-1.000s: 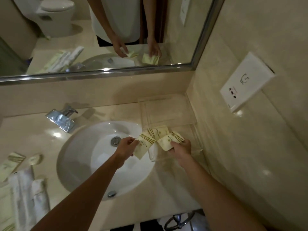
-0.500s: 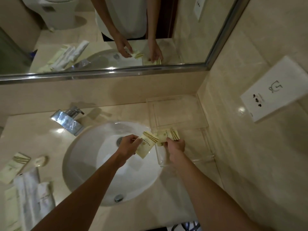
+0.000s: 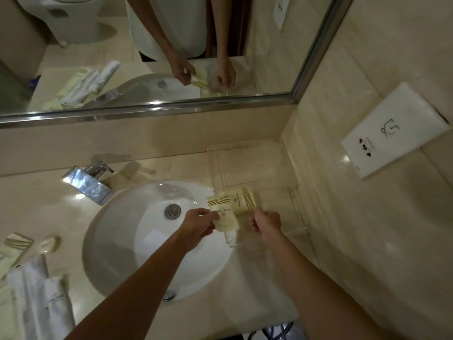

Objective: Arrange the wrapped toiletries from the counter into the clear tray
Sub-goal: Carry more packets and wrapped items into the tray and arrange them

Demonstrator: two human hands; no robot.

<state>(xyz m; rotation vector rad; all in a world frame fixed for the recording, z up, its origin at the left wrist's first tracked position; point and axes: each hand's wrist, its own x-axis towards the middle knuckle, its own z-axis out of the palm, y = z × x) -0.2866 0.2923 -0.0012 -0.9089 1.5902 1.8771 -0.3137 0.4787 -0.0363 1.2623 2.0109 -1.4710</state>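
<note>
The clear tray (image 3: 257, 168) stands on the counter in the right back corner, beside the wall. A pale yellow wrapped packet (image 3: 245, 200) with gold stripes lies at the tray's near left part. My right hand (image 3: 266, 223) is just in front of it with fingers curled at its near corner; I cannot tell whether it still grips the packet. My left hand (image 3: 201, 224) pinches a second wrapped packet (image 3: 224, 214) over the sink's right rim, overlapping the first. Another wrapped packet (image 3: 14, 244) and a small round wrapped soap (image 3: 49, 244) lie far left on the counter.
The white sink basin (image 3: 147, 253) fills the counter's middle, with a chrome faucet (image 3: 85, 184) behind it. Rolled white towels (image 3: 41, 295) lie at the near left. A mirror (image 3: 147, 57) spans the back wall. A white sign (image 3: 397, 131) hangs on the right wall.
My right hand lowered its packet toward the tray's near left part and drew back slightly. My left hand with its packet moved right, closer to the tray. The camera tilted a little.
</note>
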